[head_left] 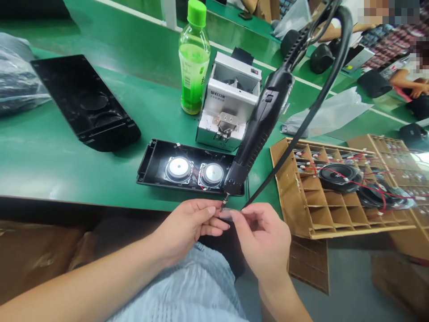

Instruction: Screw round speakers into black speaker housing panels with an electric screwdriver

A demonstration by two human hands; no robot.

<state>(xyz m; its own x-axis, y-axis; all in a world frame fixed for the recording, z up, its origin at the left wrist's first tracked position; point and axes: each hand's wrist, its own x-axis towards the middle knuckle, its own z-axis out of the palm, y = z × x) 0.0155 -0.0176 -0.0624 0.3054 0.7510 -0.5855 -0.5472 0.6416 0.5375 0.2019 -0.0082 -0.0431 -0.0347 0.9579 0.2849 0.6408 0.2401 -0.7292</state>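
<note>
Right hand [266,239] pinches a clear strip [228,214]; left hand [191,223], grip unclear, is at the screwdriver [258,129] tip. Two speakers [178,167] sit in the open case [156,158].

Bright light puts sheen on the green table [157,114] and glare on the silver speakers [178,168]; the electric screwdriver [261,118] looks sharp, the right edge stretched and blurred

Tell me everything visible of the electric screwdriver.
The electric screwdriver looks like black plastic, with a ribbed grip, a side switch and a metal bit. It slants bit-down, partly hiding the speaker case, cord at its upper end. Its body is ungripped; the bit is by the left fingers, contact unclear.
</note>
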